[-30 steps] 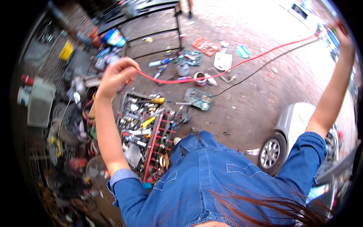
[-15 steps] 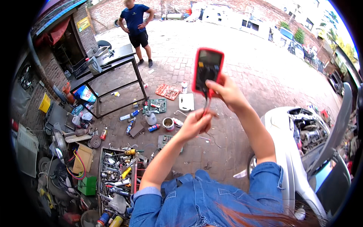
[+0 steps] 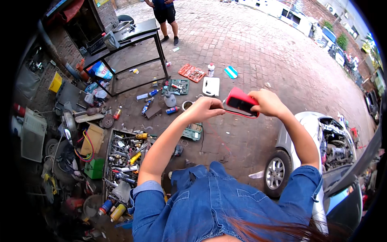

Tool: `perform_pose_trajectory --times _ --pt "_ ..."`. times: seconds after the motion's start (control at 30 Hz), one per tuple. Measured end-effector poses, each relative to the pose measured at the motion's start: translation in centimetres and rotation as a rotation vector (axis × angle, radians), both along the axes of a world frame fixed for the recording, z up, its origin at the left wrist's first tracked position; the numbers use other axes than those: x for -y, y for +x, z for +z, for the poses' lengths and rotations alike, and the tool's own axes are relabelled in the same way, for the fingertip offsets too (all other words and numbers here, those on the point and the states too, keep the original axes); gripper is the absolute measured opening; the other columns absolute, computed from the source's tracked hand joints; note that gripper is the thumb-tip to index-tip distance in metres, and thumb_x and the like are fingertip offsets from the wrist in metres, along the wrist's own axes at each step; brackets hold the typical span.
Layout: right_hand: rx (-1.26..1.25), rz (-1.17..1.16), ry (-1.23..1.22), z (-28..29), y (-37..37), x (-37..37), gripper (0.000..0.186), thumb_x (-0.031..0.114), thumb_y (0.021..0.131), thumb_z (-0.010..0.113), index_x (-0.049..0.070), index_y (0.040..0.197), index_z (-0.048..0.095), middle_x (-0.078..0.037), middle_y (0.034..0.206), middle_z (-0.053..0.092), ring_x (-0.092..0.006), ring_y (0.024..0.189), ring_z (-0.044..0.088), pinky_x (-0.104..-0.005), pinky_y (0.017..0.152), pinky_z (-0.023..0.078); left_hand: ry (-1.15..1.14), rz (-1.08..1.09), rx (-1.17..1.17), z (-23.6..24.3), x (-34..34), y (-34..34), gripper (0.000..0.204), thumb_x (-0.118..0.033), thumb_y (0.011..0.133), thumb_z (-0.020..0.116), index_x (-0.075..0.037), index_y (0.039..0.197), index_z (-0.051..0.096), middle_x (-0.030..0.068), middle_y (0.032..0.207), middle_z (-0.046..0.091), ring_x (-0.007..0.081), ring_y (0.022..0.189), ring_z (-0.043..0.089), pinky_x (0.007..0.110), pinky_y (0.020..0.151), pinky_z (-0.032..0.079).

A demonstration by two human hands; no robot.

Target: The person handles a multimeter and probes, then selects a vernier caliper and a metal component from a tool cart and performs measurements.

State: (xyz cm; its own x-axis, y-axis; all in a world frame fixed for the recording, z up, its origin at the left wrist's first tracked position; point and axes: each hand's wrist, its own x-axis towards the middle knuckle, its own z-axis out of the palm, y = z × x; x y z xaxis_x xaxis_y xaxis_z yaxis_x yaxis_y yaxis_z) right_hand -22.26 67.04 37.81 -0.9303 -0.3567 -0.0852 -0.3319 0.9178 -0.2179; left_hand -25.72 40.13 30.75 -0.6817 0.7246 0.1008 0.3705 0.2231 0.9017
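My right hand [image 3: 269,103] grips one end of a red-cased multimeter [image 3: 240,101], which is tipped over so that its dark front shows at a slant. From the end near my right fingers a red test lead [image 3: 244,115] runs across to my left hand [image 3: 204,109]. The left fingers are pinched together on the test leads at the meter's other side. Below the hands a thin black lead [image 3: 202,139] hangs down, with a thin red one beside it. Both hands are raised in front of my chest, over the brick paving.
A metal tray of tools [image 3: 125,157] lies at lower left, beside scattered scrap. Beyond it stand a black metal table [image 3: 139,30] and a person [image 3: 165,16]. An orange tool case [image 3: 192,73], a green socket case [image 3: 177,86] and bottles lie ahead. A silver car [image 3: 300,129] is at right.
The multimeter has come down and tipped from upright to slanted. My left hand has moved up beside it, and my right hand has shifted to its right end. The view has tilted downward.
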Motion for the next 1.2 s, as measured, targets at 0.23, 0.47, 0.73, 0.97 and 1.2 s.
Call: perform_pose_trajectory --times 0.23,0.47,0.73,0.97,1.2 --pt "0.035 0.371 -0.064 -0.5 -1.3 0.7 0.030 0.017 0.067 0.071 0.015 0.097 0.067 -0.005 0.086 0.067 -0.0259 0.090 0.059 -0.0381 0.070 0.051 -0.082 0.050 0.165 1.1 -2.0 -4.9 0.018 -0.016 0.083 0.071 0.001 0.082 0.065 -0.0008 0.075 0.064 0.0045 0.069 0.056 0.023 0.063 0.046" --pt "-0.249 0.097 -0.782 -1.2 -3.3 0.0 0.033 0.019 0.071 0.072 0.003 0.099 0.067 -0.016 0.090 0.067 -0.0285 0.081 0.064 -0.0365 0.074 0.050 0.458 0.152 0.356 -7.8 -4.7 -3.1 0.025 -0.021 0.099 0.048 -0.002 0.098 0.064 -0.0048 0.064 0.049 0.0021 0.053 0.041 0.019 0.047 0.031" --pt "-0.887 0.544 0.334 -2.4 -7.4 -0.4 0.010 0.018 0.076 0.058 0.010 0.082 0.059 0.000 0.078 0.064 -0.0161 0.089 0.059 -0.0273 0.064 0.049 -0.066 0.308 -0.275 1.9 -4.5 -4.5 0.013 -0.014 0.088 0.065 -0.001 0.085 0.065 -0.0045 0.066 0.056 0.0031 0.060 0.046 0.021 0.053 0.037" --pt "-0.223 0.177 -0.938 -3.2 -3.5 1.1 0.038 0.013 0.077 0.072 0.007 0.113 0.060 -0.009 0.101 0.062 -0.0209 0.099 0.059 -0.0327 0.073 0.052 0.437 0.306 0.448 -5.6 -4.4 -5.2 0.026 -0.026 0.099 0.049 -0.006 0.086 0.061 -0.0036 0.070 0.056 0.0046 0.057 0.047 0.020 0.047 0.036" --pt "-0.893 0.193 0.341 -5.4 -7.8 0.6 0.011 0.011 0.072 0.060 0.007 0.082 0.058 -0.006 0.079 0.061 -0.0240 0.090 0.057 -0.0353 0.070 0.050 0.071 0.340 -0.138 -6.3 -6.4 -5.4 0.025 -0.022 0.088 0.065 0.002 0.091 0.063 0.0048 0.078 0.065 0.0116 0.066 0.057 0.029 0.061 0.046"
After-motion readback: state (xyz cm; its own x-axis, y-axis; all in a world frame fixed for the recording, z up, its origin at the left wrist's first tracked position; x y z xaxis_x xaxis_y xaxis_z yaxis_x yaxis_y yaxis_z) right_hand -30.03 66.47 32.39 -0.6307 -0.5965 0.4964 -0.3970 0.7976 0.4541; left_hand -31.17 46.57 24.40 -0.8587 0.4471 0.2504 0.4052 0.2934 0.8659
